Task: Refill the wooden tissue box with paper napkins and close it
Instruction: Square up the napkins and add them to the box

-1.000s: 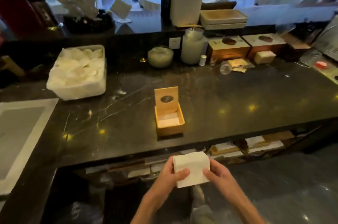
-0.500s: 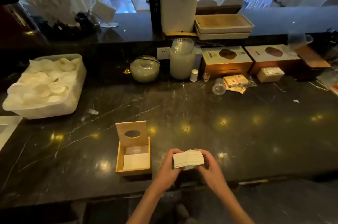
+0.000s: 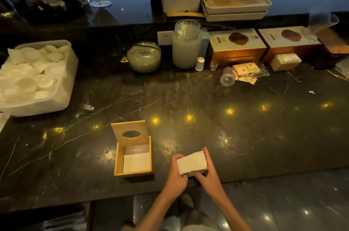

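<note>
Since the earlier frame I have tilted the white paper napkin stack (image 3: pixel 192 163), lower centre. Both hands, left hand (image 3: pixel 176 173) and right hand (image 3: pixel 208 173), clamp it. Next: carry left into the open light wooden tissue box (image 3: pixel 133 156) on the dark marble surface (image 3: pixel 245 127).

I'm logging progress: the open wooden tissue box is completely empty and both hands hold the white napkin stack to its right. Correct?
Not quite. The head view shows the open wooden tissue box already has white napkins lying inside. The rest stands: left hand and right hand hold the white napkin stack to its right.
</note>
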The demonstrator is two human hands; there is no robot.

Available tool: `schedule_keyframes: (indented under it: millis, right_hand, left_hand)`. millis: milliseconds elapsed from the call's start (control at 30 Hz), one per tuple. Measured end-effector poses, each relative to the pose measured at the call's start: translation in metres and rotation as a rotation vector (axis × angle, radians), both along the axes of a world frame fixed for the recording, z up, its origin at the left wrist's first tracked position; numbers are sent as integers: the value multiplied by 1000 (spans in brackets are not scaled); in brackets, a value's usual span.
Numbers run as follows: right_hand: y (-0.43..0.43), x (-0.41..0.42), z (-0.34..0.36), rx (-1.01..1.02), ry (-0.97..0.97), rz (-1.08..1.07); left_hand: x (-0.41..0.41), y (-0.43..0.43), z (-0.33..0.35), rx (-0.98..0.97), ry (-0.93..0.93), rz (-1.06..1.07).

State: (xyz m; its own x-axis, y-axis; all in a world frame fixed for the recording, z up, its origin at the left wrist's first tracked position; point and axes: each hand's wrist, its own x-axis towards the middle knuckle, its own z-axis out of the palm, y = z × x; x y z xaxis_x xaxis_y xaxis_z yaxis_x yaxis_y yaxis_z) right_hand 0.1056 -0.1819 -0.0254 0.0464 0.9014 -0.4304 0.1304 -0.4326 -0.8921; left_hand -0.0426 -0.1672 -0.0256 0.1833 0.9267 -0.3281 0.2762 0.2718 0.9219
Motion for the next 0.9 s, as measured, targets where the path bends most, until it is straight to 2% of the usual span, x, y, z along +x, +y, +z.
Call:
schedule_keyframes:
  millis: [233,400,467,633,833,900]
  right_hand:
    - [-4,-5,-3,6,5,-41]
    - [0,9,2,142,-164,-22]
    - [3,20,5,205,-259,72]
    - [8,42,7,204,-428,302]
    - [24,43,27,361,-638,623]
    - [28,41,28,371,-691,661]
  left_hand:
    - [7,-2,-8,-9,4,88]
    - [6,4,-3,14,-7,79]
    - [3,5,-2,44,25,26]
    - [-6,4,0,71,164,-117]
    - [-8,6,7,190,337,-201]
    - [-9,10,9,233,410,-228]
